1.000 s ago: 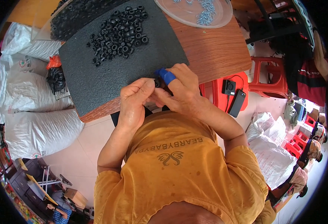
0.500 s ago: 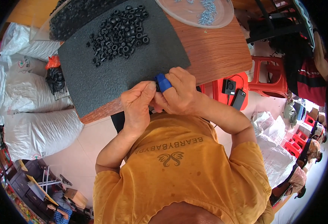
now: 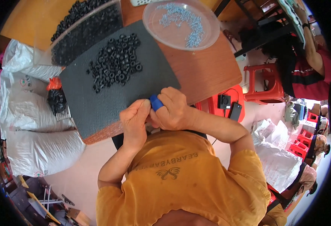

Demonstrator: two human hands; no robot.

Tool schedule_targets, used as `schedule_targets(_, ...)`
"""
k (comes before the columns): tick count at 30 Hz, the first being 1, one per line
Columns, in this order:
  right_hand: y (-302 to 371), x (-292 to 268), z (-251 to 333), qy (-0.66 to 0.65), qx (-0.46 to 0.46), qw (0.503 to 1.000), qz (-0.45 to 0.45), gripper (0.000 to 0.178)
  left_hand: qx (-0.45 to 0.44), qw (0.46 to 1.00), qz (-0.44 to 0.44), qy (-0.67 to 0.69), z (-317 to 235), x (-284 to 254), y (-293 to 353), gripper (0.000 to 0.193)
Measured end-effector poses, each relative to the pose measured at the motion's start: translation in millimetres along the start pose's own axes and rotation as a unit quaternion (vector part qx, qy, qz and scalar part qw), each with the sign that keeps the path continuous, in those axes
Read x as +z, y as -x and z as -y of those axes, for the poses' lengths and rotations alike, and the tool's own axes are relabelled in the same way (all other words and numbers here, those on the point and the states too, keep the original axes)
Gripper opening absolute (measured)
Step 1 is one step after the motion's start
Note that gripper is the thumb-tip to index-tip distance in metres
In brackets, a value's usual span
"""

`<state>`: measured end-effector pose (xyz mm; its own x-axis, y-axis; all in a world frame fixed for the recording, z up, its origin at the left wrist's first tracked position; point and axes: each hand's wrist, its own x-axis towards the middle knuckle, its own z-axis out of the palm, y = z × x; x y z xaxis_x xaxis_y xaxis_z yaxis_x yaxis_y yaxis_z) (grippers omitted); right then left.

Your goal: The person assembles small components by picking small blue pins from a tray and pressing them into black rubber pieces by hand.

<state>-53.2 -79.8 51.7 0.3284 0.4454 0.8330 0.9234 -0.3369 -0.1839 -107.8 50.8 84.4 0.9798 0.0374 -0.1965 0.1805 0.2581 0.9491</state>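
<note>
At the front edge of a dark grey mat [image 3: 97,109], my left hand [image 3: 134,119] and my right hand [image 3: 174,110] meet. The left fingers are pinched together, and the right fingers curl closed against them. A blue finger sleeve [image 3: 156,102] is on one right finger, beside the left thumb tip. Whatever sits between the fingertips is hidden by them. Farther up the mat lies a loose pile of small black ring-shaped parts [image 3: 116,62], apart from both hands.
Behind the pile stands a clear bin [image 3: 86,35] of black parts. A clear round tray [image 3: 150,28] with small bluish metal pieces rests on the wooden table [image 3: 207,71]. White sacks [image 3: 41,154] stand at left. At right are a red stool [image 3: 265,84] and a person [image 3: 305,77].
The view has shifted, so the table and tray sit lower in the picture. My hands stay pressed together at the mat's edge, in nearly the same grip.
</note>
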Motion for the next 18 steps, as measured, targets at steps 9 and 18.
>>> schedule_targets(9, -69, -32, -83, 0.2, -0.032, 0.978, 0.047, 0.016, 0.025, 0.993, -0.093, -0.067, -7, -37, -6, 0.025)
schedule_targets(18, -184, -61, -253, 0.313, 0.23, 0.92, 0.051, 0.026, 0.147, 0.968, -0.171, -0.115, -8, -71, -27, 0.022)
